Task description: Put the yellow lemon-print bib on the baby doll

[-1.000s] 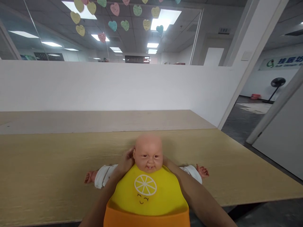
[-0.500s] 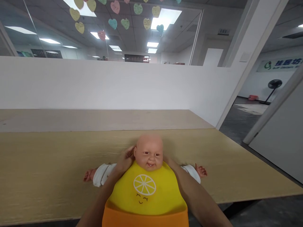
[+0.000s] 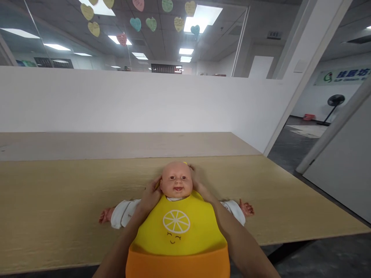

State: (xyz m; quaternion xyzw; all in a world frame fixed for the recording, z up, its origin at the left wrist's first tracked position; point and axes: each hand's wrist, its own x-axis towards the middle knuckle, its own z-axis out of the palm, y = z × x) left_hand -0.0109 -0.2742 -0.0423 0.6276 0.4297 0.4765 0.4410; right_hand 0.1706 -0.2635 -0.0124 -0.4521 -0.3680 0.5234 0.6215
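Most of the doll (image 3: 176,179) is covered: the yellow bib (image 3: 176,244) hides its torso, and the bottom frame edge crops the bib's orange pocket (image 3: 177,266) and your forearms. Back of the doll's neck: out of sight. A tiny yellow sliver (image 3: 184,163) shows at the top of the head; too small to say if it's bib strap.

Your left hand (image 3: 151,197) is half curled against the side of the head, fingers running behind it. Your right hand (image 3: 199,184) reaches round the opposite side, finger ends bent near the sliver. No way to tell from here whether either one grips anything.

Doll lies face up on the bench (image 3: 58,208), near edge, arms spread, white sleeves (image 3: 123,214) outside your forearms. Bib sits on its front, top edge at the neck.
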